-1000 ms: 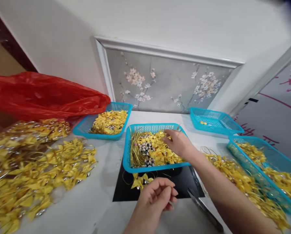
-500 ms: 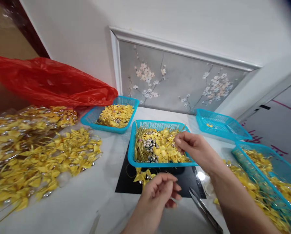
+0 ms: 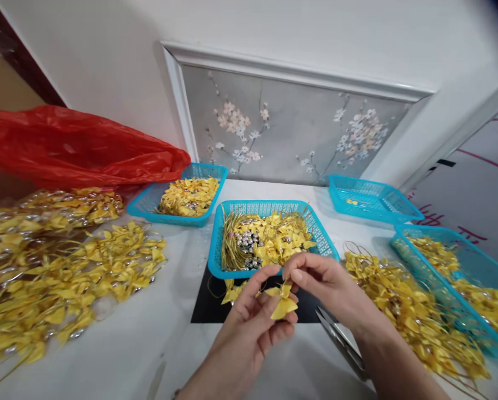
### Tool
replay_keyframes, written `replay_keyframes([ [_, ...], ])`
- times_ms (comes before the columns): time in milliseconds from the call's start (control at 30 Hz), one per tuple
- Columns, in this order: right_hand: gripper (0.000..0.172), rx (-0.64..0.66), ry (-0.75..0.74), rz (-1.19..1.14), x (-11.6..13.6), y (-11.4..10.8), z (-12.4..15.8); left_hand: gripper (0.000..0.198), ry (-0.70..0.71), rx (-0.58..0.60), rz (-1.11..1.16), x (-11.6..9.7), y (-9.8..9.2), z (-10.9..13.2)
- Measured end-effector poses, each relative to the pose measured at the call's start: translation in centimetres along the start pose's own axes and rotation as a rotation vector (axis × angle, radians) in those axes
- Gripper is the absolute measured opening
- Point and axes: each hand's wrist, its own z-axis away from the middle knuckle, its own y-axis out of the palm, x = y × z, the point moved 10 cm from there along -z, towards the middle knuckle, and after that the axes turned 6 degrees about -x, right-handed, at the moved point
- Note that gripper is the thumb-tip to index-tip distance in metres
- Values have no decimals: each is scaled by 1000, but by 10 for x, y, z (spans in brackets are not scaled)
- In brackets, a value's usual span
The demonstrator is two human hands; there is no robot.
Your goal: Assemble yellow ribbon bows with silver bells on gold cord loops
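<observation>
Between the thumb and fingers of my left hand (image 3: 255, 319) is a yellow ribbon flower (image 3: 283, 304), its petals facing me. My right hand (image 3: 322, 280) meets it from the right, thumb and forefinger pinched at the flower's top, where a thin gold cord seems to run; the fingertips hide most of it. Just behind both hands stands a blue plastic basket (image 3: 336, 258) with yellow ribbon flowers, silver beads and gold cords. Another yellow flower piece (image 3: 231, 291) lies on the black mat (image 3: 205, 311), partly behind my left hand.
Metal scissors (image 3: 340, 339) lie by my right forearm. Loose flower pieces are heaped at the left (image 3: 86, 283) and right (image 3: 411, 311). More blue baskets stand back left (image 3: 209, 216), back right (image 3: 376, 197) and far right (image 3: 482, 261). A red plastic bag (image 3: 86, 147) droops at the left.
My right hand has come down and left from the basket's right side to meet my left hand. A yellow ribbon flower now shows between the hands. The view has shifted slightly.
</observation>
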Motion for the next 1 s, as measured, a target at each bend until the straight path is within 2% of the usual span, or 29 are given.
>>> replay_keyframes([
  [100, 21, -53, -11, 65, -2, -3, 0, 15, -1, -13, -26, 0, 1, -2],
  [200, 18, -100, -167, 113, 13, -9, 5, 16, -18, -72, 34, 0, -6, -7],
  [300, 23, -44, -336, 169, 32, -3, 14, 17, -18, -98, 93, 0, -10, -10],
  [467, 13, 28, -419, 280, 45, 13, 19, 11, -35, -12, 35, 9, -4, -9],
  [567, 17, 0, -367, 275, 43, 10, 15, 22, 0, -44, -180, 10, -8, -9],
  [667, 19, -17, -269, 311, 35, 3, 11, 32, 242, -130, -365, -16, -14, -8],
  [733, 19, -6, -220, 330, 30, 2, 11, 33, 366, -98, -428, -29, -9, -5],
  [800, 17, 21, -170, 312, 26, 4, 12, 26, 377, -27, -480, -30, -1, -4],
  [867, 15, 39, -117, 260, 20, 6, 12, 17, 323, 12, -503, -24, 2, -4],
  [1000, 13, 19, -38, 99, 14, 4, 12, 7, 229, 23, -434, -17, 5, -3],
])
